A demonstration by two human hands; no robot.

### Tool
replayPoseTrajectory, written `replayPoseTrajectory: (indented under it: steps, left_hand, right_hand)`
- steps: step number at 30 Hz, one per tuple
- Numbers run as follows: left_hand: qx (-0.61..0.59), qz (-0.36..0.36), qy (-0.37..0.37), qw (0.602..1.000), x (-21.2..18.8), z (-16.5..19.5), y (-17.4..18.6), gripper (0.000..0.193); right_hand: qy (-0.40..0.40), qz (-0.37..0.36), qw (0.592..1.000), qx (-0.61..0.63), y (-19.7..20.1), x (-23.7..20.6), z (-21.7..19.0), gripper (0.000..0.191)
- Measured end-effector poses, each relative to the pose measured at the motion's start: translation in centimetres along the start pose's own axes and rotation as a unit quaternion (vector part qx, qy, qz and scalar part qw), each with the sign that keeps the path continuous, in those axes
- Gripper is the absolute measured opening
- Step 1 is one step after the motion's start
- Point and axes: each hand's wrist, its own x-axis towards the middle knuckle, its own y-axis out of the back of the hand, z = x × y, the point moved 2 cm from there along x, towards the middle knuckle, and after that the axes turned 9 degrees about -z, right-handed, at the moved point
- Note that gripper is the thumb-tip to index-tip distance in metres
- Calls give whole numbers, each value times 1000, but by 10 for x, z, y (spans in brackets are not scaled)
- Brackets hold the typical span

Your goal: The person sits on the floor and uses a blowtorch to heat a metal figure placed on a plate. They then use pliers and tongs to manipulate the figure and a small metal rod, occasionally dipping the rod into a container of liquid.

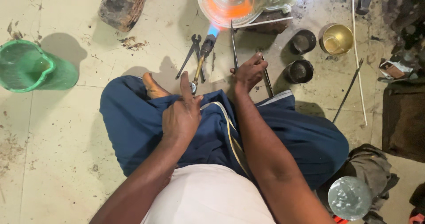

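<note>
Torch [202, 58] is lying lengthwise straight ahead of the left hand [181, 115], which is curling around its valve end while its blue flame is licking the glass piece [230, 2], as the right hand [249, 72] is pinching long tongs [233, 44] alongside on the floor [66, 131].

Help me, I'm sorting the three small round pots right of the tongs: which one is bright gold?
The farthest right pot, shiny gold inside; the two pots beside it are sooty black.
</note>
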Motion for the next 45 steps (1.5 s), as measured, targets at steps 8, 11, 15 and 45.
replayPoseTrajectory:
  steps: [8, 11, 15, 45]
  left_hand:
    - [-16, -23, -8, 1000, -4, 3, 4, 77]
    - [5, -36, 4, 999, -5, 1, 5, 77]
    - [-8, -13, -11, 1000, -6, -5, 9, 78]
    - [25, -3, -23, 999, -3, -25, 14, 82]
  right_hand:
    - [-18, 6, 1000, 17, 6, -6, -6, 53]
    - [-36, 7, 999, 12, 6, -11, -10, 52]
    - [-50, 10, 999, 15, 2, -19, -16, 52]
    - [-58, 23, 998, 21, -16, -26, -11, 54]
